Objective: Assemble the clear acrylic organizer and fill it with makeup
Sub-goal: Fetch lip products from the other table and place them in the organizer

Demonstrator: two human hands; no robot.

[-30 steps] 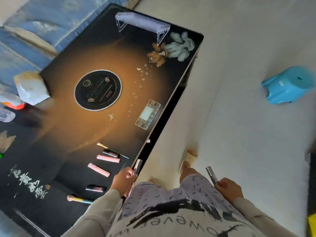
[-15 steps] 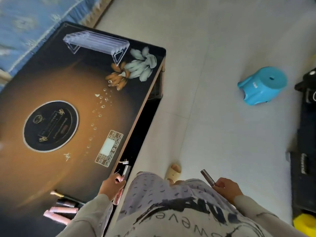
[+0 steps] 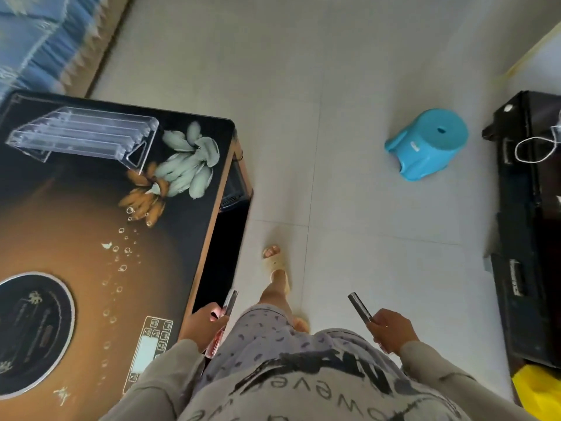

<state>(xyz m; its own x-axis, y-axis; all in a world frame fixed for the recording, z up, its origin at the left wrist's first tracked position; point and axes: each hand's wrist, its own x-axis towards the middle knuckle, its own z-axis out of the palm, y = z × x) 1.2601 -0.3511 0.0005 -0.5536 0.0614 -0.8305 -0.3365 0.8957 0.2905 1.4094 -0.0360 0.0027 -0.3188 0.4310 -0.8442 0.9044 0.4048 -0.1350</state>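
Note:
The clear acrylic organizer [image 3: 88, 135], a stepped rack with several troughs, stands at the far end of the dark glass table [image 3: 76, 226]. My left hand [image 3: 204, 327] is at the table's right edge, closed around makeup sticks [image 3: 228, 304]: a dark tube pointing up and a pink one hanging below the fist. My right hand [image 3: 391, 329] is out over the floor, gripping a slim dark metallic makeup tube [image 3: 359, 307]. Both hands are well short of the organizer.
A blue plastic stool [image 3: 428, 144] lies on the pale tiled floor [image 3: 334, 86]. A black cabinet [image 3: 528, 226] stands at the right with a yellow object [image 3: 540, 390] below it. A blue patterned sofa [image 3: 33, 38] is behind the table. My sandalled foot [image 3: 274, 262] steps forward beside the table.
I have walked along the table toward the organizer end; the loose makeup on the near tabletop has dropped out of view. Both hands still hold their makeup items.

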